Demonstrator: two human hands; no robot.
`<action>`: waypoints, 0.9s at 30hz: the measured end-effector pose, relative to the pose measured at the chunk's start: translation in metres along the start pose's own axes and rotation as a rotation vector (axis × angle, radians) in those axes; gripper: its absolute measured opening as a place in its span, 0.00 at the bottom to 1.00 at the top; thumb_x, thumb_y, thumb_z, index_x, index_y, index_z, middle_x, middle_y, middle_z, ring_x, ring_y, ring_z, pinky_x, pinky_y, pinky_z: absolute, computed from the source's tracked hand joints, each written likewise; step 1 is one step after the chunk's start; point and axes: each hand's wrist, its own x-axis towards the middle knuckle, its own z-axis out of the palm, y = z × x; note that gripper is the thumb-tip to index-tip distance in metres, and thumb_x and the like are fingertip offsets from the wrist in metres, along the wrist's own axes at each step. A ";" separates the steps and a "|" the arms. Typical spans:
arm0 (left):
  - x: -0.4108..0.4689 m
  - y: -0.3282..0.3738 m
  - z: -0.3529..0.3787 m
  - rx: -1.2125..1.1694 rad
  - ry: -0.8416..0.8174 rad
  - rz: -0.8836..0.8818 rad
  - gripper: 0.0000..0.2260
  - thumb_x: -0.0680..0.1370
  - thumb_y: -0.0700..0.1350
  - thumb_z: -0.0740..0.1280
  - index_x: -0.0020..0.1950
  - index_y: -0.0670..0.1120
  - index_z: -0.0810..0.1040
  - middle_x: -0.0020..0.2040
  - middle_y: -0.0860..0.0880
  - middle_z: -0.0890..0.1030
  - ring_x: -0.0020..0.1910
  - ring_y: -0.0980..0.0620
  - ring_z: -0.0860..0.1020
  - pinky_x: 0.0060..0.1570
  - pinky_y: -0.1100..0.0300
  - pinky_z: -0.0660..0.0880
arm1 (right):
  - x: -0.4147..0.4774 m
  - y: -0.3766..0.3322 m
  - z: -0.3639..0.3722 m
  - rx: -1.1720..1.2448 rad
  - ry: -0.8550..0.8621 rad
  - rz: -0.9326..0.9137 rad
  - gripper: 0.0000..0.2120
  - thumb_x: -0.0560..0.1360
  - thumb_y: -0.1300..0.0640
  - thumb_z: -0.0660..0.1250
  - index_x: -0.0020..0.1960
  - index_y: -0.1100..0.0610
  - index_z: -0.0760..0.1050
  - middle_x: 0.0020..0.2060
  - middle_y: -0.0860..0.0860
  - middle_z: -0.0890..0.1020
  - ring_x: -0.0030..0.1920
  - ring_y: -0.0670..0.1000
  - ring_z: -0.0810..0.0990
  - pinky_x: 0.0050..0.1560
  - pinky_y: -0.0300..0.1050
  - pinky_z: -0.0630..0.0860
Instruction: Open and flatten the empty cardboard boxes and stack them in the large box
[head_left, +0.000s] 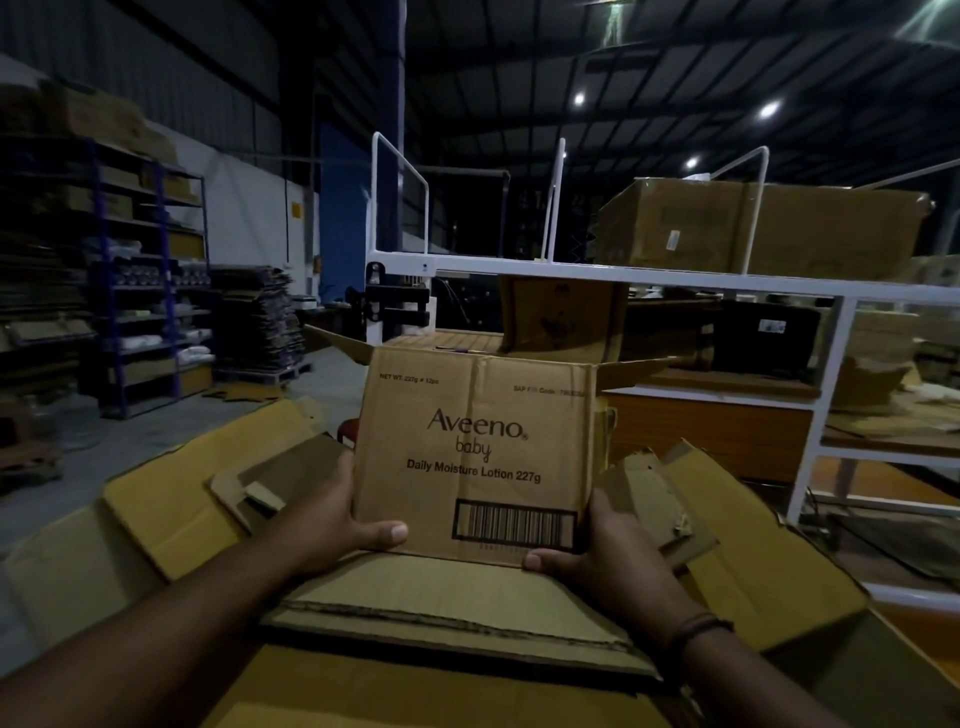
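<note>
I hold a brown Aveeno baby cardboard box (475, 452) upright in front of me, its printed side facing me and its top flaps spread outward. My left hand (340, 512) grips its lower left edge, thumb lying across the front face. My right hand (605, 545) grips the lower right corner, thumb under the barcode. Below the box lies a stack of flattened cardboard sheets (447, 608) inside the large box, whose yellow-brown flaps (171, 499) spread out to the left and right.
A white metal workbench frame (571, 270) stands behind, with a big carton (753, 228) on its top shelf. Blue racks (150, 291) with cartons and a pallet of flat cardboard (260, 317) stand at the left. Loose torn cardboard (654, 499) lies to the right.
</note>
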 end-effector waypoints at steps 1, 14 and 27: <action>0.000 0.000 0.001 0.019 0.013 -0.006 0.49 0.69 0.62 0.79 0.80 0.54 0.52 0.74 0.51 0.73 0.65 0.52 0.76 0.58 0.57 0.75 | 0.000 0.000 0.002 0.001 0.011 -0.001 0.34 0.70 0.46 0.79 0.70 0.48 0.68 0.60 0.44 0.83 0.59 0.43 0.81 0.56 0.38 0.80; -0.004 -0.008 0.012 0.414 0.095 -0.077 0.36 0.78 0.63 0.70 0.75 0.44 0.59 0.71 0.44 0.76 0.65 0.45 0.77 0.58 0.52 0.77 | -0.005 0.008 0.025 -0.048 0.078 0.070 0.16 0.77 0.45 0.72 0.62 0.46 0.76 0.56 0.43 0.83 0.55 0.44 0.81 0.56 0.44 0.82; -0.026 0.028 -0.006 1.024 0.481 0.128 0.31 0.69 0.59 0.79 0.64 0.43 0.75 0.61 0.42 0.75 0.54 0.42 0.78 0.44 0.49 0.81 | -0.003 -0.032 -0.028 -0.575 0.462 -0.370 0.51 0.77 0.42 0.69 0.84 0.54 0.37 0.83 0.60 0.40 0.81 0.63 0.33 0.80 0.64 0.38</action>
